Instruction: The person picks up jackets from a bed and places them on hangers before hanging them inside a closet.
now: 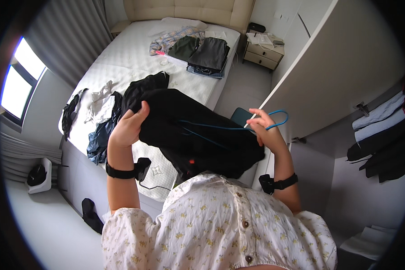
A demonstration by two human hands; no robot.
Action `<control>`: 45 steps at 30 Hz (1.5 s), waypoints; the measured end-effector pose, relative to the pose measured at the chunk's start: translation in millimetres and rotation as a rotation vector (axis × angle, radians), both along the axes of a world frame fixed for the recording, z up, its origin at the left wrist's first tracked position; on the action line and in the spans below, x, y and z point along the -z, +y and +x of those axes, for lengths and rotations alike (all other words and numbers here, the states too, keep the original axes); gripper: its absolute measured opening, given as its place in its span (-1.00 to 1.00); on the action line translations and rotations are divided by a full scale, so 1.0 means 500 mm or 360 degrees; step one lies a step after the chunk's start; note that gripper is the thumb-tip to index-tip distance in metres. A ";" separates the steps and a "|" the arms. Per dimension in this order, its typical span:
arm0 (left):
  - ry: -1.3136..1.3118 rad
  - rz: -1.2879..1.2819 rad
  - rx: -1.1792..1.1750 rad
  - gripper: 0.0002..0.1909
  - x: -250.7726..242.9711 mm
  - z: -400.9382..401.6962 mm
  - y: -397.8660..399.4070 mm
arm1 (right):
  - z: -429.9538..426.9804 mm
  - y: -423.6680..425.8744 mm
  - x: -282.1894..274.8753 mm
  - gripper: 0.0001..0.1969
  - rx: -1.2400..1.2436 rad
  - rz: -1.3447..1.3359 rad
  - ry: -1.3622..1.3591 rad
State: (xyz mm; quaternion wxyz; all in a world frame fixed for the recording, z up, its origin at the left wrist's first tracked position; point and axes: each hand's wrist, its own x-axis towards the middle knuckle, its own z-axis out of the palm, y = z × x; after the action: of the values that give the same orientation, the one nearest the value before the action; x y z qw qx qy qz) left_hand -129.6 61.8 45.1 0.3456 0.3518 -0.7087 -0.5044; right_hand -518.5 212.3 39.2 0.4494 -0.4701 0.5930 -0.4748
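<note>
A black garment (195,108) is stretched out in front of my chest, over the near edge of the bed. My left hand (125,127) grips its left side, with the thumb on top of the cloth. A blue clothes hanger (219,127) lies across the garment, and its far end is hidden in the dark folds. My right hand (267,130) holds the hanger near its hook, which curves up beyond the fingers. The garment's right end hangs just below that hand. Whether the right fingers also pinch the cloth is hard to see.
Folded trousers (207,54) and other clothes lie on the white mattress (128,57). Loose garments (99,108) are spread at its left. On my right stands an open wardrobe door (324,71), with hanging clothes (384,135) behind it. A nightstand (265,54) is beside the headboard.
</note>
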 end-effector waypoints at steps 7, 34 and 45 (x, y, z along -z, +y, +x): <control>0.1082 0.0632 -0.0028 -0.67 -0.150 -0.030 0.038 | 0.075 -0.066 0.067 -0.72 -0.0314 0.0115 0.0741; -0.0004 -0.0426 0.0569 -0.45 0.290 -0.301 0.007 | 0.145 -0.092 -0.229 -0.84 0.0292 -0.0697 -0.0924; 0.0184 0.0944 0.0785 -0.77 0.171 -0.169 -0.121 | 0.063 0.043 -0.127 -0.99 0.1296 -0.0436 0.0157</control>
State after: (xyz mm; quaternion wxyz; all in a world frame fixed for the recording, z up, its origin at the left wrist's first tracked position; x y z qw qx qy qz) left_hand -213.9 1.5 -40.3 0.1367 0.2265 -0.5746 -0.7745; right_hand -486.9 233.7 102.7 0.1298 -0.2752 0.6823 -0.6647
